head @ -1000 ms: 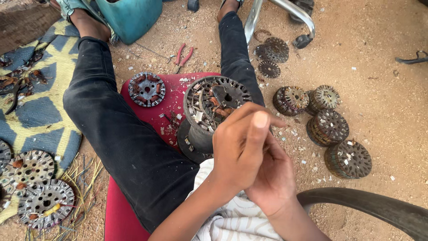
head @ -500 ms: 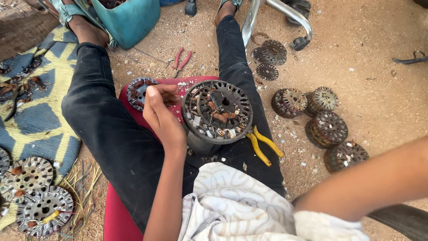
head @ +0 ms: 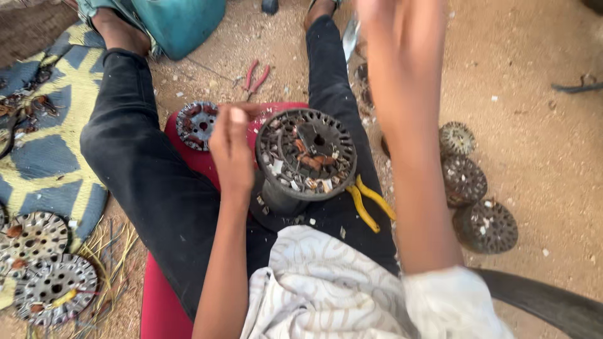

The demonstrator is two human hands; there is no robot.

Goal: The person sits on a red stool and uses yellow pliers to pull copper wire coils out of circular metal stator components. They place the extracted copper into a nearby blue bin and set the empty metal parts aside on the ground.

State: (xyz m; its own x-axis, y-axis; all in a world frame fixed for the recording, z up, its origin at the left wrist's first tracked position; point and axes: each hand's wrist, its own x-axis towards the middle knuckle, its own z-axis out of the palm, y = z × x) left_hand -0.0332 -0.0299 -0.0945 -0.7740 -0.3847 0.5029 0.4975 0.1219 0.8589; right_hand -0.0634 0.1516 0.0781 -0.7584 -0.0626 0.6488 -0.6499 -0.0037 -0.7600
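Sandy ground point(head: 540, 75), person seated on a red cushion point(head: 160, 295) with legs in dark trousers stretched forward. Patterned blue-and-yellow mat point(head: 44, 157) to the left, carrying two loose stators point(head: 41, 263); three more wound stators point(head: 471, 182) sit in a row on the sand to the right.

Main piece: a round slotted motor stator point(head: 308, 157) standing on edge of lap, between the thighs, face up, scraps of copper winding and insulation showing in its slots. It has not shifted since half a second ago.

Change: right hand point(head: 392, 37), a second ago clasped with the left over the stator, has swung up and forward; it now fills the upper centre, motion-blurred, so its grip and contents cannot be told. Left hand point(head: 231, 145) has stayed just left of the stator's rim, fingers pinched together near the thumb, possibly on a small scrap; too small to confirm. It looks apart from the stator, not touching.

Smaller items: a smaller stator point(head: 196, 123) on the cushion behind the left hand; yellow-handled pliers point(head: 367, 202) lying on the right thigh, just beside the stator, untouched; red-handled pliers point(head: 254, 78) on the sand further out.
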